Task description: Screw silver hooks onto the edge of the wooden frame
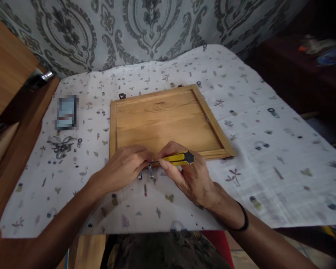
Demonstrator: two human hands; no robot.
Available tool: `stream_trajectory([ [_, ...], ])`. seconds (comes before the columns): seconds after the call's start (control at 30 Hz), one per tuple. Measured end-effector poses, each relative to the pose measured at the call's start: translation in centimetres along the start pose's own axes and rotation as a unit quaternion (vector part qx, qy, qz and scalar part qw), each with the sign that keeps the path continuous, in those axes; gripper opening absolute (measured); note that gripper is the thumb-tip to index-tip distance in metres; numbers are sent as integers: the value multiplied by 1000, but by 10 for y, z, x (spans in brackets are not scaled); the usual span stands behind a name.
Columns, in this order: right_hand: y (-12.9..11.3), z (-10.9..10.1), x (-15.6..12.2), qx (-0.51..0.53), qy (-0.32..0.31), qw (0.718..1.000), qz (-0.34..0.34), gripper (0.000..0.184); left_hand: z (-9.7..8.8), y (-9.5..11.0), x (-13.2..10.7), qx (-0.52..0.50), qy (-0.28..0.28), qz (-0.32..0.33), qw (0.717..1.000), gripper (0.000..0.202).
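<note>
A framed wooden panel (159, 119) lies on the cloth, its near edge under both of my hands. My right hand (194, 177) is closed around a screwdriver (179, 158) with a yellow and black handle, held nearly level and pointing left. The screwdriver's shaft reaches a small metal fitting (151, 172) at the panel's near edge. My left hand (128, 164) rests on that edge, fingers pinched together beside the shaft tip; what they grip is hidden. Another metal fitting (140, 175) shows just below them.
A pile of small metal hardware (62, 146) lies on the left, below a pixelated phone-like object (66, 112). Dark metal loops (122, 96) stick out from the panel's far edge. A patterned curtain (151, 30) hangs behind the table. Wooden furniture (11, 71) borders the left.
</note>
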State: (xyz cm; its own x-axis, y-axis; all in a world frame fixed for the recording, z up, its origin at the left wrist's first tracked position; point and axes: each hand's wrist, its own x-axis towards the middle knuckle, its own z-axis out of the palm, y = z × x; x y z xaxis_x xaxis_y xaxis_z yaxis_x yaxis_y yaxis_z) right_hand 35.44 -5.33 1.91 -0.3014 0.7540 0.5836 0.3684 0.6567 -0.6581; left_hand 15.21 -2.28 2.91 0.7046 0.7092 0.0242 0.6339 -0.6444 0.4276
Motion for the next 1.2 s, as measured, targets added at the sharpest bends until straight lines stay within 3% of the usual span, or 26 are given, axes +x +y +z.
stream_trajectory([
  [0.17, 1, 1, -1, -5, 2, 1000, 0, 24, 0, 1, -1, 26, -11, 6, 1000, 18],
  [0.57, 2, 3, -2, -11, 7, 1000, -12, 27, -8, 11, 0, 5, -16, -69, 997, 13],
  [0.83, 1, 2, -1, -19, 2, 1000, -5, 28, -1, 11, -1, 53, -5, -1, 999, 22],
  [1.2, 2, 3, -2, 2, 1, 1000, 0, 27, -7, 16, 0, 69, -74, 25, 994, 23],
])
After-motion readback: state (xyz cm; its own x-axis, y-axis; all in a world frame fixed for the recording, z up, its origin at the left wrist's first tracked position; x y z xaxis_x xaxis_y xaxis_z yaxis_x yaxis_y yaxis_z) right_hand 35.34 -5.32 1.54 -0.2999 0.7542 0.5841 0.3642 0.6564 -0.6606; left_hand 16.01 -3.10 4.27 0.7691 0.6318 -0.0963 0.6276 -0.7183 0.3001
